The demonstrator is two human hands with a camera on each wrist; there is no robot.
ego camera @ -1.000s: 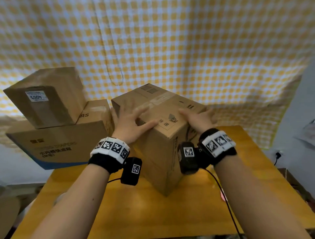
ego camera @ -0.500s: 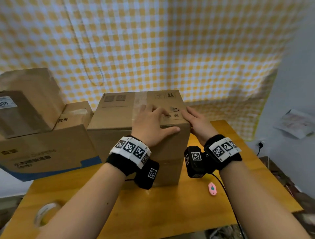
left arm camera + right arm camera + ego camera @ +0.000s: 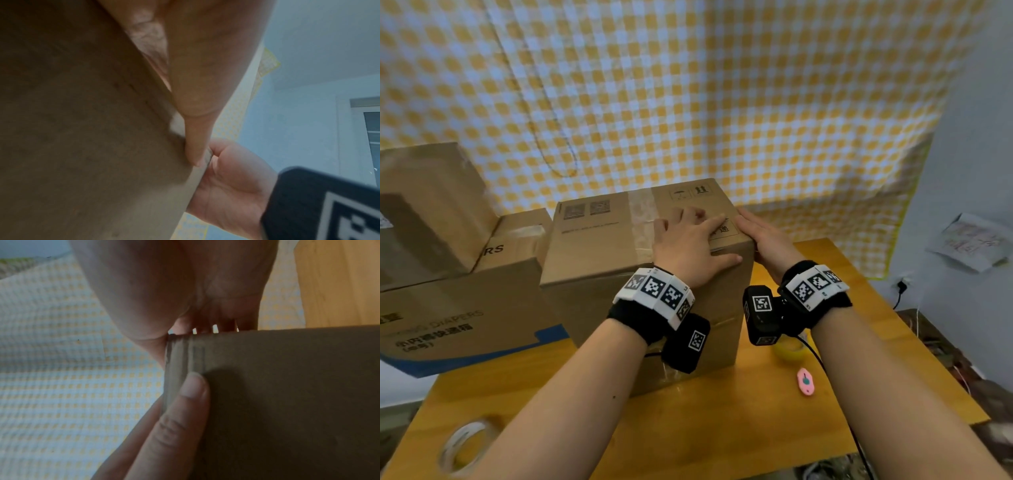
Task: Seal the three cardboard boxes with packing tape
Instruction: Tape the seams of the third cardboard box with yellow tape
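A tall cardboard box [image 3: 599, 246] stands on the wooden table [image 3: 739, 428], with a clear tape strip [image 3: 642, 219] across its top. My left hand [image 3: 688, 243] lies flat on the top near the right end, fingers spread, thumb [image 3: 197, 113] along the front edge. My right hand [image 3: 763, 240] presses against the box's upper right edge with straight fingers. Its thumb [image 3: 180, 410] lies on the box's face [image 3: 287, 402] by the corner. A large box with blue print [image 3: 458, 318] sits to the left and carries a smaller box [image 3: 424, 212]. A clear tape roll [image 3: 465, 445] lies at the near left.
A pink cutter [image 3: 805, 381] lies on the table right of the box, beside a small yellow object [image 3: 789, 347] partly hidden by my right wrist camera. A checked yellow cloth [image 3: 722, 102] hangs behind. The table's right edge drops off to a cluttered floor.
The box turned from corner-on to square with me and now stands against the large left box. Both hands shifted to its right end. The tape roll and cutter came into view.
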